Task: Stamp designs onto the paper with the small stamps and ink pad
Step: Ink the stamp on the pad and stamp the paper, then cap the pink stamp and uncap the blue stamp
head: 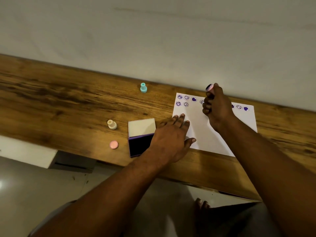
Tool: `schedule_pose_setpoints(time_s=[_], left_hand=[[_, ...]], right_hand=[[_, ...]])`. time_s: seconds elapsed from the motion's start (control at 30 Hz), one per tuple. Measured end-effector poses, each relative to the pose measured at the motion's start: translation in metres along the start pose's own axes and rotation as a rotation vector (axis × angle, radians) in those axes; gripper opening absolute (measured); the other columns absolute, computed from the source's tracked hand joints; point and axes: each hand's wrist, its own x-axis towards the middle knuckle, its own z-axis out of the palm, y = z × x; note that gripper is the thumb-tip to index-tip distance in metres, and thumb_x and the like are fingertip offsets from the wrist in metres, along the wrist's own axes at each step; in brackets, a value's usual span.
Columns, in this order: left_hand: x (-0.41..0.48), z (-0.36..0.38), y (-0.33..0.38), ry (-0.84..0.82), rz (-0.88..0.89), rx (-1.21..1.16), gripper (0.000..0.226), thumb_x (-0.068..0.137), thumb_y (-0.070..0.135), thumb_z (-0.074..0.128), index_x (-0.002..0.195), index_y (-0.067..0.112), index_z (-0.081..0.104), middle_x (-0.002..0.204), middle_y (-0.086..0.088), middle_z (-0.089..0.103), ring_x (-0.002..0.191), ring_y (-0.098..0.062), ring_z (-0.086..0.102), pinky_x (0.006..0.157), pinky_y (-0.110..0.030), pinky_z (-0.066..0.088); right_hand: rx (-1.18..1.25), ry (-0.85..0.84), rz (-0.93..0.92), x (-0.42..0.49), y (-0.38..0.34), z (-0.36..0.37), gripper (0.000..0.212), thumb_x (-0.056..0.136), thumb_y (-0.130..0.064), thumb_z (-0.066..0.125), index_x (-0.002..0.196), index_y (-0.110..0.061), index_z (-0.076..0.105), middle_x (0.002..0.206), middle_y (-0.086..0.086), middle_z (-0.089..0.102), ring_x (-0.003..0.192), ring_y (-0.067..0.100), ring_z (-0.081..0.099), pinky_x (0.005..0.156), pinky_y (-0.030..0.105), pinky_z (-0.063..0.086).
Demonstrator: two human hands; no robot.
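A white paper (pixel 212 134) lies on the wooden table (pixel 68 103), with purple smileys and hearts stamped along its far edge. My right hand (pixel 215 108) is raised over the paper's far part, fist closed around a pink stamp (pixel 209 87) whose inked face tilts up and to the left. My left hand (pixel 172 135) lies flat, fingers spread, on the paper's left edge. The open ink pad (pixel 139 146), with a dark purple pad and a white lid, sits just left of that hand, partly covered by it.
A teal stamp (pixel 143 87) stands near the table's far edge. A cream stamp (pixel 112 124) and a pink cap (pixel 113 144) lie left of the ink pad. A white wall runs behind the table. My bare foot (pixel 201 205) shows on the floor below.
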Motion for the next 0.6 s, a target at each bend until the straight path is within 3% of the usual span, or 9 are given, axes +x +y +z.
schedule_pose_setpoints(time_s=[0.13, 0.23, 0.33, 0.4, 0.5, 0.6], left_hand=[[-0.009, -0.011, -0.009, 0.059, 0.012, 0.021, 0.072, 0.106, 0.066, 0.031, 0.166, 0.028, 0.024, 0.176, -0.001, 0.009, 0.162, -0.026, 0.011, 0.128, -0.051, 0.013], [-0.026, -0.028, -0.026, 0.132, -0.018, -0.035, 0.063, 0.105, 0.065, 0.039, 0.158, 0.031, 0.042, 0.17, 0.002, 0.033, 0.155, -0.022, 0.032, 0.124, -0.047, 0.023], [-0.051, -0.047, -0.053, 0.23, -0.1, -0.106, 0.049, 0.098, 0.063, 0.057, 0.138, 0.036, 0.063, 0.14, 0.008, 0.066, 0.126, -0.018, 0.06, 0.107, -0.044, 0.044], [-0.073, -0.056, -0.077, 0.275, -0.155, -0.17, 0.039, 0.092, 0.062, 0.068, 0.122, 0.038, 0.07, 0.118, 0.016, 0.073, 0.104, -0.008, 0.065, 0.091, -0.036, 0.054], [-0.107, -0.063, -0.118, 0.251, -0.2, -0.264, 0.022, 0.086, 0.055, 0.078, 0.1, 0.041, 0.07, 0.098, 0.021, 0.072, 0.076, 0.005, 0.059, 0.066, -0.024, 0.048], [-0.138, -0.057, -0.155, 0.248, -0.273, -0.305, 0.023, 0.079, 0.056, 0.085, 0.087, 0.044, 0.069, 0.085, 0.024, 0.07, 0.064, 0.004, 0.062, 0.059, -0.022, 0.044]], right_hand=[[-0.163, -0.047, -0.044, -0.006, 0.001, 0.007, 0.032, 0.094, -0.045, 0.059, 0.08, -0.018, 0.064, 0.059, -0.006, 0.056, 0.057, 0.01, 0.049, 0.052, 0.023, 0.038], [-0.21, -0.128, -0.096, -0.015, 0.0, 0.013, 0.03, 0.088, -0.046, 0.07, 0.087, -0.017, 0.076, 0.073, -0.003, 0.071, 0.063, 0.009, 0.062, 0.06, 0.024, 0.045], [-0.287, -0.237, -0.182, -0.028, 0.005, 0.023, 0.033, 0.086, -0.049, 0.077, 0.096, -0.018, 0.081, 0.089, 0.001, 0.08, 0.075, 0.008, 0.071, 0.068, 0.024, 0.051], [-0.368, -0.315, -0.261, -0.04, 0.012, 0.035, 0.032, 0.084, -0.046, 0.081, 0.099, -0.018, 0.081, 0.092, 0.001, 0.08, 0.078, 0.01, 0.073, 0.072, 0.027, 0.052], [-0.527, -0.452, -0.351, -0.059, 0.024, 0.058, 0.029, 0.082, -0.042, 0.084, 0.104, -0.022, 0.081, 0.089, -0.004, 0.079, 0.078, 0.01, 0.073, 0.07, 0.026, 0.054], [-0.733, -0.589, -0.454, -0.079, 0.037, 0.081, 0.028, 0.081, -0.04, 0.085, 0.105, -0.03, 0.078, 0.087, -0.009, 0.076, 0.083, 0.002, 0.069, 0.061, 0.014, 0.051]])
